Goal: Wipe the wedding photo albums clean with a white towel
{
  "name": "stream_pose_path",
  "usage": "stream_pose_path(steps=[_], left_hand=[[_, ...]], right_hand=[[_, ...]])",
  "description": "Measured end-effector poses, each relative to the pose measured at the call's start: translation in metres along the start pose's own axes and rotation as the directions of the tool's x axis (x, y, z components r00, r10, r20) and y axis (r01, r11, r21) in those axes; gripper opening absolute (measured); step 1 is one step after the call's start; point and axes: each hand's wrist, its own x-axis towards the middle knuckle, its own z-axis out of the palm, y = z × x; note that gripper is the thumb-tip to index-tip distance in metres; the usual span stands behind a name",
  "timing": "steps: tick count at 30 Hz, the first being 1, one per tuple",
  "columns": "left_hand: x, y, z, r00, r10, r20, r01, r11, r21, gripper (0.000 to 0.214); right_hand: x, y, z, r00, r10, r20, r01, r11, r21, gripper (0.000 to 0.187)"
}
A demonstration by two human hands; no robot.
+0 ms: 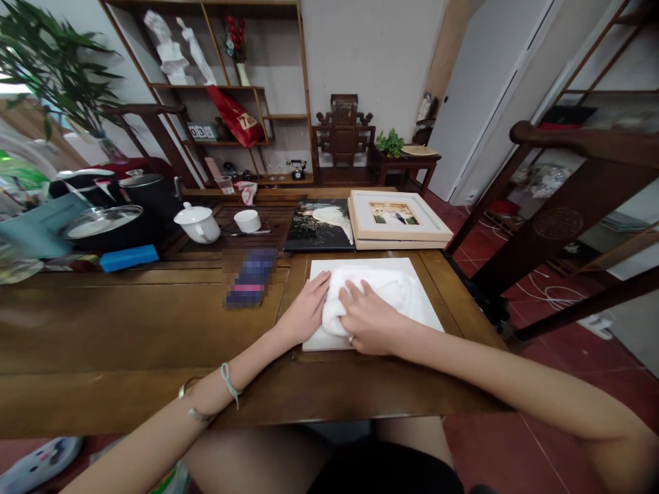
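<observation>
On the wooden table in front of me lies a flat white board [318, 341], square-edged and partly covered. A folded, fluffy white towel [388, 291] rests on top of it. My right hand [368, 319] presses down on the towel, its fingers curled into the cloth; a ring shows on one finger. My left hand [307, 309] lies along the board's left side with its fingers stretched out, against the towel's left edge. Whether the left fingertips touch the towel or only the board, I cannot tell.
Behind the board are a dark photo panel [320, 226] and stacked framed pictures [437, 223]. Left of it lies a blurred-out phone [251, 278]. Farther left stand a lidded white bowl [198, 223], a white cup [248, 220], a blue box [128, 259] and a dark kettle [147, 199].
</observation>
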Motion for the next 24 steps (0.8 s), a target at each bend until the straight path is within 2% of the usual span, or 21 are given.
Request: stream_pose_path(steps=[4, 7, 10, 14, 19, 24], left_hand=[[-0.001, -0.003, 0.002, 1.0, 0.01, -0.008, -0.01, 1.0, 0.019, 0.047], [-0.001, -0.004, 0.004, 1.0, 0.015, -0.013, -0.015, 1.0, 0.023, 0.047], [-0.001, -0.003, 0.004, 1.0, 0.013, -0.015, -0.013, 1.0, 0.026, 0.047], [0.0, 0.0, 0.003, 1.0, 0.002, -0.015, -0.001, 1.0, 0.023, 0.047], [0.001, 0.002, 0.002, 1.0, 0.003, -0.015, -0.003, 1.0, 0.021, 0.048], [0.001, 0.0, 0.004, 1.0, -0.014, -0.023, 0.014, 1.0, 0.019, 0.048]], right_hand=[[-0.03, -0.032, -0.006, 0.989, -0.122, -0.085, 0.126, 0.991, 0.042, 0.03], [-0.038, -0.033, -0.011, 0.981, -0.167, -0.103, 0.179, 0.976, 0.126, 0.028], [-0.03, -0.009, -0.012, 0.99, -0.113, -0.081, 0.13, 0.962, 0.239, 0.025], [-0.009, 0.043, -0.009, 0.997, 0.042, -0.068, -0.013, 0.925, 0.381, 0.022], [0.02, 0.097, -0.003, 0.976, 0.216, 0.013, -0.173, 0.744, 0.646, 0.022], [0.056, 0.117, -0.003, 0.958, 0.284, 0.052, -0.228, 0.633, 0.74, 0.027]])
